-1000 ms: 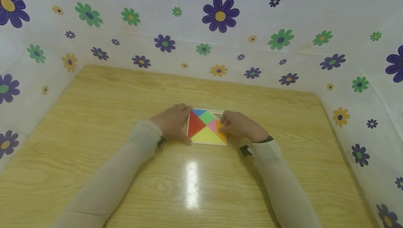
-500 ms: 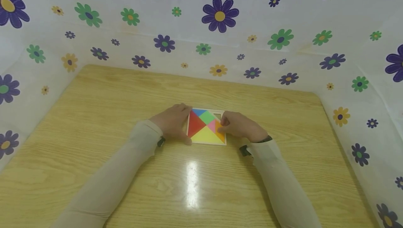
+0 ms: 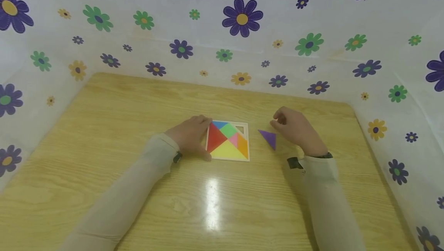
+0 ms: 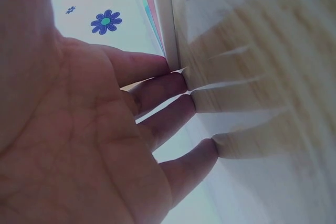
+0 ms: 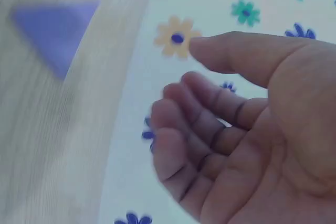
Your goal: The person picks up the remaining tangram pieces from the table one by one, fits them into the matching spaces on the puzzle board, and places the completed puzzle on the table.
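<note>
My left hand (image 3: 189, 133) holds the left side of a square tangram board (image 3: 229, 160), thumb at its near corner and forefinger at its far corner. In the left wrist view the other fingertips (image 4: 202, 148) rest on the table beside the board's edge. Red (image 3: 216, 137), yellow (image 3: 227, 150), blue, green, pink and orange (image 3: 244, 149) pieces lie in the board. Its far right corner shows bare wood with a small triangular hole. A purple triangle (image 3: 269, 139) lies on the table right of the board. Beyond it my right hand (image 3: 295, 127) hovers, fingers loosely curled around nothing.
The wooden table (image 3: 166, 204) has a bright light reflection near the front. White flower-print cloth (image 3: 208, 31) stands upright along the back and both sides of the table.
My right hand has moved right and away from the board. The purple triangle now shows on the table where that hand was. My left hand stays put.
</note>
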`<state>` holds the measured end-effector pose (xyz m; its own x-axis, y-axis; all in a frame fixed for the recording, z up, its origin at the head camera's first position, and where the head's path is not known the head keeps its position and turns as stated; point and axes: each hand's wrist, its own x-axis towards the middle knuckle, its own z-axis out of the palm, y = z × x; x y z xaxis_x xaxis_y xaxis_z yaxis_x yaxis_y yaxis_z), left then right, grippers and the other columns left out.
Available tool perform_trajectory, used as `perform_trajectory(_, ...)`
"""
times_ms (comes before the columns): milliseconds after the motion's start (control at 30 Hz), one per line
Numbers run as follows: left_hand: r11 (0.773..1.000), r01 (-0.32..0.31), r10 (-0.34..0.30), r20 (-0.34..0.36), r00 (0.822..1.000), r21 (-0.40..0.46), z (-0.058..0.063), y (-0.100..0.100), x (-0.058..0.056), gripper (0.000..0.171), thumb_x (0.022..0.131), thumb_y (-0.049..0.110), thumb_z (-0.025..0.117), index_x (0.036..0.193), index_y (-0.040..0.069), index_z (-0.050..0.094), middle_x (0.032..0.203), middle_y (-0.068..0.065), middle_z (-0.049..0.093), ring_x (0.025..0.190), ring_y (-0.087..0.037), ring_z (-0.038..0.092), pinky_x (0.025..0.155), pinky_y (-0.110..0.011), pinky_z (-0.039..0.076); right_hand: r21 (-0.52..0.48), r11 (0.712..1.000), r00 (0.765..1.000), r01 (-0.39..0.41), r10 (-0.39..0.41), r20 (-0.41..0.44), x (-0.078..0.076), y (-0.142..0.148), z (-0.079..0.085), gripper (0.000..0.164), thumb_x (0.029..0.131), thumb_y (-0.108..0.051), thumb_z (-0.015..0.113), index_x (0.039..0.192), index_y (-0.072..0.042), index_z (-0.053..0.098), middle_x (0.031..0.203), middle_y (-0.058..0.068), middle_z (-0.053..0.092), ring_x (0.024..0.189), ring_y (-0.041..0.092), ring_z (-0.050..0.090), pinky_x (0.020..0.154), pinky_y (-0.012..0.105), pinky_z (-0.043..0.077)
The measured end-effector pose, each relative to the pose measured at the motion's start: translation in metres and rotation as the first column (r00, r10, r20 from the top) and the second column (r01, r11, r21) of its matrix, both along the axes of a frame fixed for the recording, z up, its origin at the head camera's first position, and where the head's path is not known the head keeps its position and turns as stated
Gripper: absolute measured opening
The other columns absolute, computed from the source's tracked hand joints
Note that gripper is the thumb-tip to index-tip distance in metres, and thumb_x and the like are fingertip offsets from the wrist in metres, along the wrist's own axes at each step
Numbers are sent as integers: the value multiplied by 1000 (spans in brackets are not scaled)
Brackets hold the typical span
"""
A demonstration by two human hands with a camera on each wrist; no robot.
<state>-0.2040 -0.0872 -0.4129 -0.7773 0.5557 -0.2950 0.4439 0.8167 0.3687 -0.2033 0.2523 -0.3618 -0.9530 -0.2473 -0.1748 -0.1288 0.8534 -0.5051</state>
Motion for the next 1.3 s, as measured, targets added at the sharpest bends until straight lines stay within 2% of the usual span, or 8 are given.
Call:
perform_trajectory(100, 1000, 6, -6, -8, 1000, 6, 2, 0, 0, 120, 73, 59, 86, 163, 5, 27, 163, -12, 35, 150, -32, 31, 123, -45, 31, 67, 998, 1000, 16, -17, 17, -1, 9, -2, 36, 104, -26, 60, 126, 2, 60, 117, 22, 67, 108, 37, 63, 92, 53, 52)
perform_trajectory(267, 1000, 12, -12, -15, 1000, 17, 1, 1, 0, 121, 72, 58, 87, 162, 4, 28, 161, -13, 37, 149, -32, 34, 123, -45, 31, 141, 990, 991, 4, -22, 132, -4, 10, -10, 44, 103, -32, 59, 130, 3, 59, 126, 27, 63, 114, 41, 62, 94, 57, 51)
perform_trajectory(367, 1000, 12, -11, -13, 1000, 9, -1, 0, -1, 122, 72, 60, 86, 163, 5, 27, 162, -12, 36, 149, -31, 33, 123, -45, 31, 157, 988, 986, -9, -17, 166, -5, 9, -14, 45, 103, -33, 60, 130, 4, 59, 129, 28, 62, 117, 42, 61, 96, 58, 51)
perform_trajectory(900, 1000, 13, -13, -11, 1000, 3, -3, 0, -1, 122, 73, 61, 84, 163, 5, 25, 163, -12, 34, 150, -31, 31, 123, -46, 31, 175, 984, 983, -40, 8, 183, -3, 1, -19, 37, 98, -27, 68, 119, 4, 62, 123, 23, 66, 110, 36, 62, 97, 53, 52)
perform_trajectory(1167, 1000, 1, -1, -2, 1000, 8, -3, 0, 0, 122, 72, 60, 86, 163, 6, 25, 163, -12, 34, 150, -31, 31, 122, -47, 32, 184, 981, 982, -56, 21, 187, -3, 0, -21, 41, 96, -25, 71, 119, 7, 63, 121, 23, 67, 109, 37, 63, 98, 53, 52)
perform_trajectory(1300, 1000, -6, 6, -3, 1000, 9, -1, 1, 1, 122, 72, 60, 86, 163, 6, 25, 163, -12, 35, 150, -31, 31, 123, -46, 32, 190, 981, 980, -39, 0, 200, -3, -2, -20, 42, 95, -27, 73, 119, 6, 63, 119, 21, 67, 106, 35, 62, 97, 52, 52)
